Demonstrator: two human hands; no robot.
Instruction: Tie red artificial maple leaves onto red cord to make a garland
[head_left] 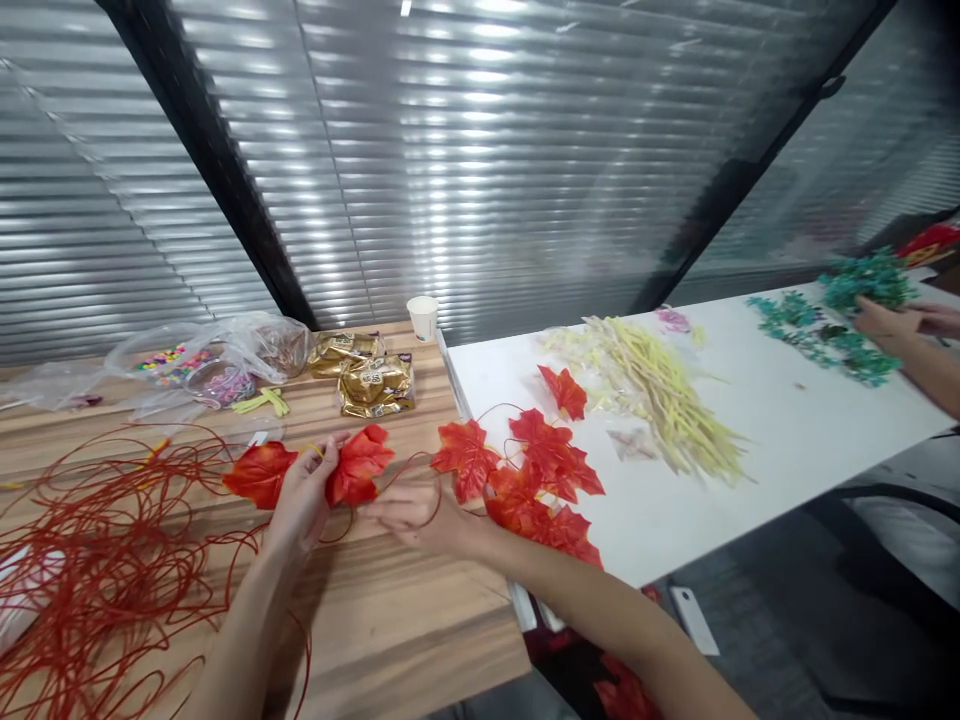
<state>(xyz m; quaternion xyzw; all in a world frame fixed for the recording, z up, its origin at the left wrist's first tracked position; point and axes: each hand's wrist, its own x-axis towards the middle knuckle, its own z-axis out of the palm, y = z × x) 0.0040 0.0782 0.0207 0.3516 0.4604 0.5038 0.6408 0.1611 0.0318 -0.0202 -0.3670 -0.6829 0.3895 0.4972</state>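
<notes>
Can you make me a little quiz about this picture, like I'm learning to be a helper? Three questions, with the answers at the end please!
1. What is the left hand holding?
A) a paper cup
B) a red leaf
C) a pair of scissors

2. True or false: the gold packets lie on the wooden table, not on the white table.

3. Fill in the colour: at the far right, another person's hand touches a ____ bunch.

Key: 1. B; 2. true; 3. blue-green
</notes>
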